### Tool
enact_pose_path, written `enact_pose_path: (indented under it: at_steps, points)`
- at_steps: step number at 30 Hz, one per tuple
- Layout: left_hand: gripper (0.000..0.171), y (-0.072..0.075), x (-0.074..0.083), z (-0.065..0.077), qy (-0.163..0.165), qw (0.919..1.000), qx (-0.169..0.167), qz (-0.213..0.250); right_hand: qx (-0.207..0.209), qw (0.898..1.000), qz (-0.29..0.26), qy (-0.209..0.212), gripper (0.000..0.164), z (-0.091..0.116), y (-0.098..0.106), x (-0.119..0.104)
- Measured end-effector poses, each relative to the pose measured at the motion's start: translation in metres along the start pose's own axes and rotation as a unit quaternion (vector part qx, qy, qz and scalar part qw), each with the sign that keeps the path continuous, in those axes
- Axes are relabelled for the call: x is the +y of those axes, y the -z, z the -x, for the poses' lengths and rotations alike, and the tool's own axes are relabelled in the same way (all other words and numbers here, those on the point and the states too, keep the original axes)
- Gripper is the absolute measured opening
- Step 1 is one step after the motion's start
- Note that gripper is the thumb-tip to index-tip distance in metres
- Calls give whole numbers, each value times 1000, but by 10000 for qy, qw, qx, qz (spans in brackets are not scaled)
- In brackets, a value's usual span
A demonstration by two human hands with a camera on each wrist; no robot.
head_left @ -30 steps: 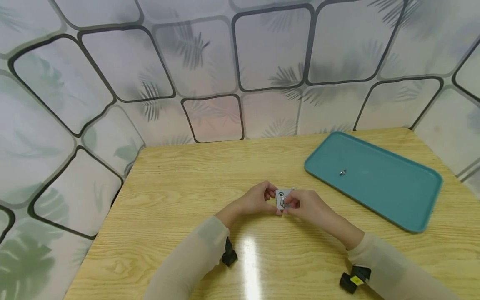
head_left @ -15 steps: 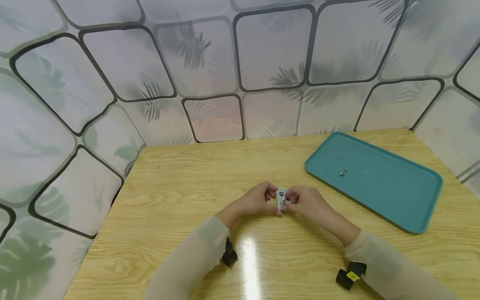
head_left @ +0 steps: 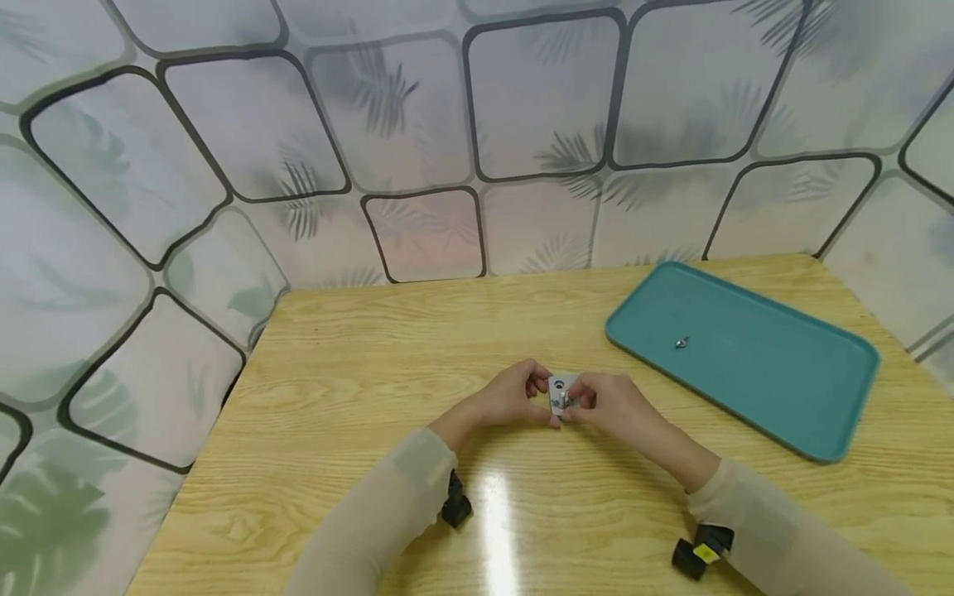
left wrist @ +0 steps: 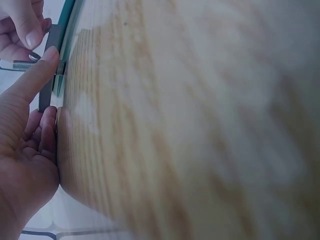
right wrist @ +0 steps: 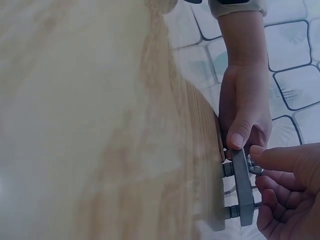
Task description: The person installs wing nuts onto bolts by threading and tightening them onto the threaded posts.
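Observation:
A small grey metal plate stands at the middle of the table, with a dark hole near its upper left corner. My left hand holds its left side, thumb at the near corner and fingers at the far one. A threaded stud sticks out from the plate's face in the left wrist view. Beside that face, my right hand pinches a shiny wing nut between thumb and fingers. Short round posts show on the plate's other side in the right wrist view.
A teal tray lies at the right of the wooden table. One small shiny metal piece lies in it near the left end. A patterned curtain hangs behind the table and along its left side.
My right fingers have shifted slightly about the wing nut, closing in and then easing back, and the wing nut's wings show at a different angle. My left hand and the plate stay in place.

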State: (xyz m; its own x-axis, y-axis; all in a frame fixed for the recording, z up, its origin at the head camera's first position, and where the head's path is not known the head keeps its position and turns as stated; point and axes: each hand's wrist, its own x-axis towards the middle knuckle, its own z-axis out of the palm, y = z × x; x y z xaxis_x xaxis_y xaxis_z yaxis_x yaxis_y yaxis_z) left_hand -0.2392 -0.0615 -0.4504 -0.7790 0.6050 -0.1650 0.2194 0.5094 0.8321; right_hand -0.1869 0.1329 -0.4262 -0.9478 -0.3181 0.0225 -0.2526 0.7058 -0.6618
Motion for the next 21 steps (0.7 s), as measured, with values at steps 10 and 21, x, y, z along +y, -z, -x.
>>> enact_pose_path:
  at_steps: [10,21]
  points:
    - [57,-1,0,0,44,10000,16,42,-8,9999,-23,117,12,7,1,-2]
    - [61,-1,1,-1,127,9998,64,-132,375,9988,294,68,8,1,24,13]
